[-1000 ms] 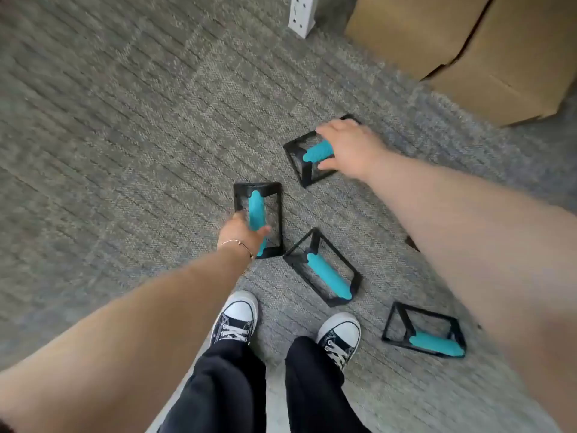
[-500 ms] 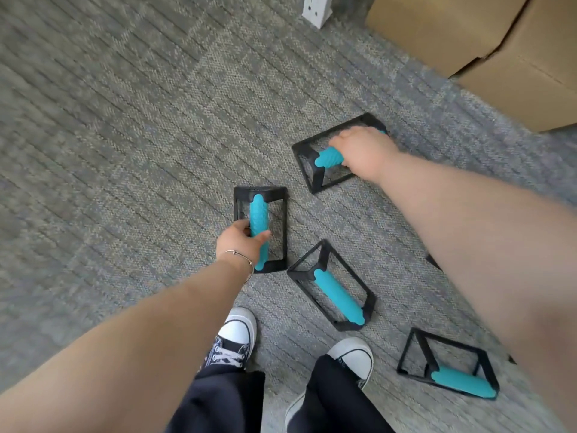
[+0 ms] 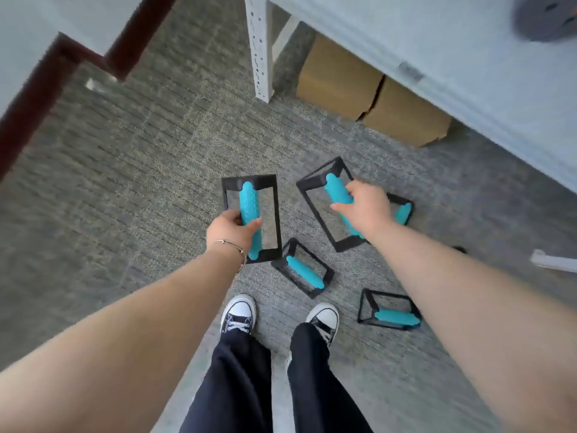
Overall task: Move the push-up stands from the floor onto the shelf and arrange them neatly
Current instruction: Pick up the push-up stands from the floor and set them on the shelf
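Teal-grip stands now lifted off carpet [image 3: 131, 170] – L hand [image 3: 229, 231] clenching one [image 3: 249, 218], R hand [image 3: 368, 207] another [image 3: 335, 201], shelf [image 3: 437, 57] now in view

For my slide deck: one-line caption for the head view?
Left hand and right hand each grip a teal-handled push-up stand above grey carpet.

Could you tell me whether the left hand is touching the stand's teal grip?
Touching. The head view shows the left hand with fingers curled around the teal grip of its stand.
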`<state>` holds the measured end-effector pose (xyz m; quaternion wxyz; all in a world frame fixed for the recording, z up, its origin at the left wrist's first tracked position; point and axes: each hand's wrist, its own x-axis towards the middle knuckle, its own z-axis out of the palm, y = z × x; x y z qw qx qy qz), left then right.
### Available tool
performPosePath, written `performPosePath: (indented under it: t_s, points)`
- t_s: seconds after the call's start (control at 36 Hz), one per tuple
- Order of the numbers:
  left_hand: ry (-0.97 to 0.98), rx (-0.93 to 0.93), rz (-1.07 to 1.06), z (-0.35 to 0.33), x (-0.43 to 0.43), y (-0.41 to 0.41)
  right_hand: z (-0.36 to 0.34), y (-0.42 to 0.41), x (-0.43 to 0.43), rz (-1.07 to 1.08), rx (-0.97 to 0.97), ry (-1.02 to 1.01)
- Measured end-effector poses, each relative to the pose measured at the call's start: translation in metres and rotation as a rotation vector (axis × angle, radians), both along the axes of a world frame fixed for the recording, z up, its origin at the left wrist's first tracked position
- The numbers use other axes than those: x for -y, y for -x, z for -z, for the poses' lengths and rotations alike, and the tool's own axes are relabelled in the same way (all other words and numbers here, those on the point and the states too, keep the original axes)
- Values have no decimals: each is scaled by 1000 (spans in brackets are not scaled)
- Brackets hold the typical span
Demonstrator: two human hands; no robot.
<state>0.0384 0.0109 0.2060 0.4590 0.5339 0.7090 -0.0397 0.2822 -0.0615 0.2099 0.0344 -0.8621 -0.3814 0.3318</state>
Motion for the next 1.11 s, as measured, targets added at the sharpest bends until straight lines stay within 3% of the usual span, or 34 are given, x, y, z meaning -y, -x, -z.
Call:
performPosePath:
  t_s: [0.31, 0.53, 0.83, 1.11]
  points:
    - [-72, 124, 227, -293, -21, -37, -296, 27, 44, 453, -46, -194]
    - [-167, 231, 323, -463, -41, -48, -470, 25, 47, 656, -42, -413]
    - [-291, 566, 334, -632, -64, -71, -652, 12, 45, 707, 107, -698]
    - [-416, 647, 352, -712, -86, -117, -731, -19, 25, 768, 125, -863]
